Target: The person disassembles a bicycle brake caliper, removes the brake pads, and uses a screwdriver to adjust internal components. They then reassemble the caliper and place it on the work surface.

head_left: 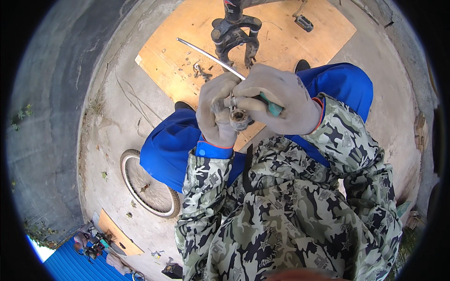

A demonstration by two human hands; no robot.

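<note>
Both my hands wear pale grey work gloves and meet in front of my lap. My left hand (217, 110) is closed around a small grimy metal bicycle part (240, 120) with a round open end. In my right hand (283, 97) is a screwdriver (211, 57) with a long bright shaft and a green handle. Its shaft points away to the far left, clear of the metal part. The right fingers also reach against that part. Gloves hide much of the part, so its exact kind does not show.
Ahead, a bicycle frame with a dark front fork (234, 35) and a pedal (303, 23) stands over a wooden board (187, 23). Bolts and small parts (200, 71) lie scattered there. A spoked wheel (174, 201) rests on the concrete left of my knee. Another person (82, 236) is at far lower left.
</note>
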